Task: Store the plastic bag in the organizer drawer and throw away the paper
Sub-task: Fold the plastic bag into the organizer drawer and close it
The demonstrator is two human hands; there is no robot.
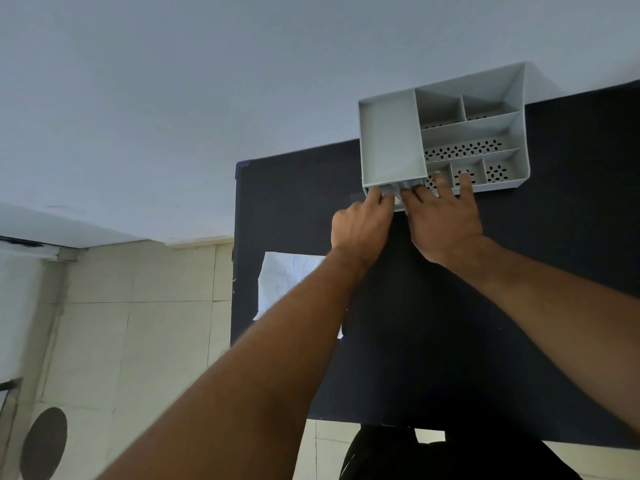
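A grey plastic organizer (391, 140) with several compartments stands at the far edge of a dark table (433, 323), against the wall. Its drawer (398, 206) is pulled slightly open at the front bottom. A crinkled clear plastic bag (403, 186) sits in the drawer gap. My left hand (360, 225) has its fingers on the bag at the drawer's left end. My right hand (446, 220) presses on the bag with thumb and forefinger, its other fingers spread over the organizer's front compartments. A white paper (284, 282) with blue scribbles lies on the table's left side, partly hidden by my left forearm.
A pale wall rises behind the organizer. Beige floor tiles (138, 323) lie left of the table. A dark round object (45, 441) sits at the lower left. A black chair back (415, 455) shows below the table's near edge.
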